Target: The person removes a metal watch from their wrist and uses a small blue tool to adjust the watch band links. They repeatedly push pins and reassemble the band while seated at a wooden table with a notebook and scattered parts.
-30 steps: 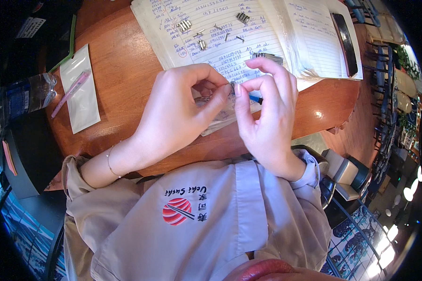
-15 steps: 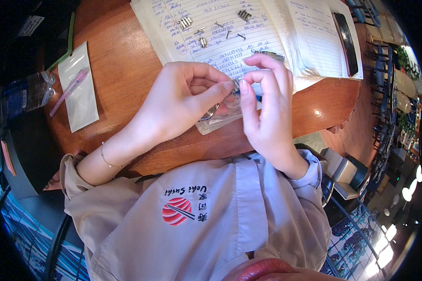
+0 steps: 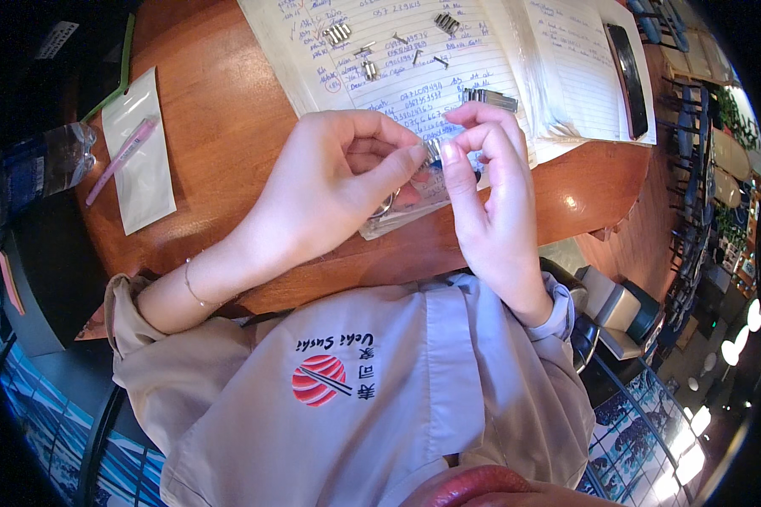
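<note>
Above the wooden surface [image 3: 220, 110], the left hand [image 3: 325, 182] pinches a silver strap piece [image 3: 432, 152] between thumb and finger. The right hand [image 3: 497, 190] holds thumb and finger narrow at its other end; whether they grip it, I cannot tell. A curved metal part [image 3: 386, 205] shows under the left hand. Farther left, a pink pen [image 3: 120, 162] lies across a white pouch [image 3: 150, 190]. Beyond, metal links [image 3: 336, 34] and a longer silver piece [image 3: 492, 100] rest on an open notebook [image 3: 566, 84], a dark phone [image 3: 626, 80] at its right
</note>
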The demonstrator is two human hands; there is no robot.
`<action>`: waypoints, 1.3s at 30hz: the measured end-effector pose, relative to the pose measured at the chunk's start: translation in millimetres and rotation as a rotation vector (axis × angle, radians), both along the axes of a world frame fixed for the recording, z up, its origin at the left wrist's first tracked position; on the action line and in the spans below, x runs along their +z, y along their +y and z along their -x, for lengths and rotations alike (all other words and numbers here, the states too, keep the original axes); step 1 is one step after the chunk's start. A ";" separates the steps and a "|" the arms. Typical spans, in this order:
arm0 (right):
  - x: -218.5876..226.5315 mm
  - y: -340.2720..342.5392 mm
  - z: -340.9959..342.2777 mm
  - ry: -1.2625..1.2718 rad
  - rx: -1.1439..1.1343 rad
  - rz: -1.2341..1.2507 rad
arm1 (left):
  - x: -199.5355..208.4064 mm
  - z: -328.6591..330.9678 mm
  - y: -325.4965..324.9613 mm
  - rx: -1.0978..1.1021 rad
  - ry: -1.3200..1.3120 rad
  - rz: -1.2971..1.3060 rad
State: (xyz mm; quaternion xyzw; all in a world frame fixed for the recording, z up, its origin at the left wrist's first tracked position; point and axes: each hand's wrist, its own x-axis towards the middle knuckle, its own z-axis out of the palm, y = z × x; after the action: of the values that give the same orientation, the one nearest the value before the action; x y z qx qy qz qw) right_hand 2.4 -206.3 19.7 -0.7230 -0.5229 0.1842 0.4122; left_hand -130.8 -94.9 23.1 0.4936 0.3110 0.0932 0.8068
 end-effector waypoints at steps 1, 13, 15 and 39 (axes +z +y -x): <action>0.8 0.6 -1.0 -0.005 0.004 0.002 | 0.4 0.1 1.8 -0.007 -0.006 0.040; 7.7 3.9 12.6 -0.621 0.038 -0.047 | -3.1 1.5 0.3 0.010 -0.012 0.069; 3.9 2.7 10.8 -0.717 0.050 -0.073 | -2.7 2.2 3.3 -0.015 0.003 0.119; 29.8 4.5 -13.5 0.206 0.051 0.315 | -4.2 2.7 -2.1 -0.021 -0.008 -0.348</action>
State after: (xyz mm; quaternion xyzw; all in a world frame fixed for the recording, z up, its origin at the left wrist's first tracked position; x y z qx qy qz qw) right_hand 15.9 -201.7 49.5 -0.7424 -0.4608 0.3472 0.3403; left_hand -133.5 -97.0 18.9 0.6289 0.2819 0.1391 0.7111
